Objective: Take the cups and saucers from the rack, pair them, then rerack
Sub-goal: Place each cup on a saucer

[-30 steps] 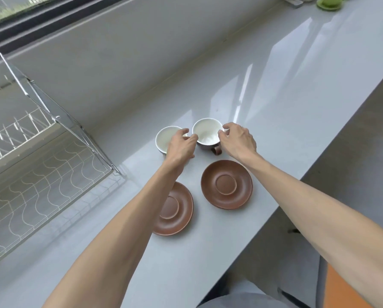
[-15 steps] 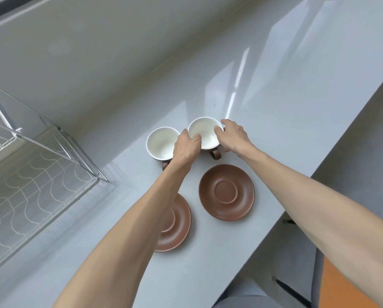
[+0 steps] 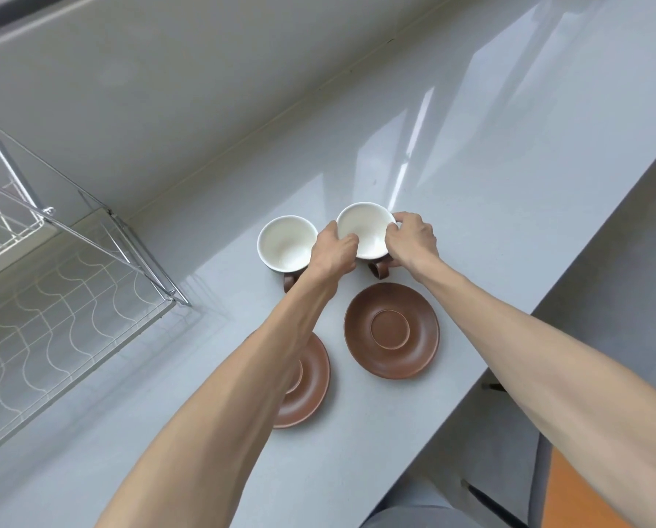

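Head view: cup (image 3: 364, 228) between both hands' fingers (image 3: 351, 242).

- A pale grey countertop (image 3: 471, 207) runs from lower left to upper right, glossy, with streaks of reflected light on it.
- A plain light wall (image 3: 174, 81) rises behind the countertop, meeting it along a thin seam.
- An orange surface (image 3: 581, 493) shows at the lower right corner, below the countertop's edge.
- Grey floor (image 3: 623, 283) lies beside the countertop's right edge.

Left forearm (image 3: 242, 375) hides half the near-left brown ceramic saucer (image 3: 311, 383); silver wire dish rack (image 3: 52, 299) cut off by left edge.
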`<state>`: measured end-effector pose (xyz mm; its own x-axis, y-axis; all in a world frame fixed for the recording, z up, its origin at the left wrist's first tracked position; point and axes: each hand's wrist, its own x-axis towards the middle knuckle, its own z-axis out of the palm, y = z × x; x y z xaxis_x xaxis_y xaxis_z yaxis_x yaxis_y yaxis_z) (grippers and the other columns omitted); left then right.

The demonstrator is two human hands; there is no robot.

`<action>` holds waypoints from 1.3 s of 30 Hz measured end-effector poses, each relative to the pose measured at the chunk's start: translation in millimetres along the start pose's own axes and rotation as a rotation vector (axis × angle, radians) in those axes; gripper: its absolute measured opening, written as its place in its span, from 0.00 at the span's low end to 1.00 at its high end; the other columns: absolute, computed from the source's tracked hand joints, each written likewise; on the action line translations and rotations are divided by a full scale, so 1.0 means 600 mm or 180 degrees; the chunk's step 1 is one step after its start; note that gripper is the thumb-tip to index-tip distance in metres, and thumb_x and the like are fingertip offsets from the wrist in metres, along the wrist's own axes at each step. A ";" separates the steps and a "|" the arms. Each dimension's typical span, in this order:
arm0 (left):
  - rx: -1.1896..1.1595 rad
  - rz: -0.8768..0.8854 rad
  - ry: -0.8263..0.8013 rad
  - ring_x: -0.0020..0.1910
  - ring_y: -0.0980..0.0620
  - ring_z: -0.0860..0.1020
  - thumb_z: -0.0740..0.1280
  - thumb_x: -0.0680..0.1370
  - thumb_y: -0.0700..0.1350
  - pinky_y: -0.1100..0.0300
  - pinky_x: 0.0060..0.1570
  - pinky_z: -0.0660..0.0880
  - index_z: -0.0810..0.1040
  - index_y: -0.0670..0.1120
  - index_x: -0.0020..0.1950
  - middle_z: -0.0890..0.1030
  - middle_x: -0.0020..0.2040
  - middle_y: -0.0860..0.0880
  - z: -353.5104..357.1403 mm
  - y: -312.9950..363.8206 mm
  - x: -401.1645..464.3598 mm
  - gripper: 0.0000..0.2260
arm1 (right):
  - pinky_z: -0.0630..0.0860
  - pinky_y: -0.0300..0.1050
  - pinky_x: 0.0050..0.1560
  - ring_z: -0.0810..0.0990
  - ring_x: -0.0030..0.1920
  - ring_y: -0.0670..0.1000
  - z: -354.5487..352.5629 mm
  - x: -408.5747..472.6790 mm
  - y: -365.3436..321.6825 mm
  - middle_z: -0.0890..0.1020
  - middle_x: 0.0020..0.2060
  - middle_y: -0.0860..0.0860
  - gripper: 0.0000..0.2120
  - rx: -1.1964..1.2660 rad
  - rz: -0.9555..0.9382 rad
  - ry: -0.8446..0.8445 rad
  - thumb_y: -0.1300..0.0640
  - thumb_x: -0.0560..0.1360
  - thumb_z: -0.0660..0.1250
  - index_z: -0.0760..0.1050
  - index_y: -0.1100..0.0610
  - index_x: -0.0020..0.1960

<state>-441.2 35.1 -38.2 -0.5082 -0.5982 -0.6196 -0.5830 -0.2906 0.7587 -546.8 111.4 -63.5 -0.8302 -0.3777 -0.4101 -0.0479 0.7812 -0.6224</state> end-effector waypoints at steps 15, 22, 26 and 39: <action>0.0051 0.0391 0.0277 0.38 0.48 0.79 0.58 0.75 0.37 0.50 0.51 0.84 0.77 0.43 0.66 0.78 0.49 0.49 0.001 -0.040 -0.045 0.21 | 0.83 0.59 0.49 0.85 0.45 0.67 -0.039 -0.084 0.028 0.82 0.50 0.61 0.18 -0.0009 -0.0104 0.0133 0.65 0.74 0.54 0.78 0.62 0.58; 0.0012 0.0399 0.0282 0.37 0.49 0.82 0.60 0.65 0.43 0.53 0.44 0.84 0.79 0.48 0.66 0.84 0.49 0.49 0.009 -0.080 -0.076 0.28 | 0.83 0.62 0.47 0.84 0.44 0.68 -0.043 -0.127 0.068 0.82 0.49 0.63 0.19 -0.0034 -0.0171 0.0146 0.64 0.71 0.54 0.77 0.66 0.57; 0.0166 0.0432 0.0238 0.44 0.47 0.87 0.61 0.66 0.44 0.47 0.49 0.85 0.80 0.51 0.64 0.86 0.54 0.48 0.020 -0.113 -0.085 0.26 | 0.83 0.63 0.48 0.84 0.45 0.69 -0.046 -0.150 0.099 0.82 0.48 0.64 0.20 -0.0085 -0.0160 0.0163 0.65 0.71 0.54 0.76 0.68 0.58; 0.0176 0.0527 0.0032 0.32 0.50 0.80 0.61 0.73 0.36 0.53 0.43 0.85 0.82 0.48 0.61 0.83 0.46 0.51 0.038 -0.176 -0.118 0.20 | 0.81 0.60 0.52 0.81 0.48 0.68 -0.032 -0.198 0.158 0.82 0.48 0.64 0.18 -0.0099 -0.0057 0.0167 0.65 0.74 0.54 0.77 0.66 0.58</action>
<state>-358.1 125.3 -79.0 -0.5939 -0.6420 -0.4848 -0.5260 -0.1462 0.8378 -463.3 240.0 -60.8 -0.8569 -0.3657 -0.3632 -0.0794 0.7900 -0.6080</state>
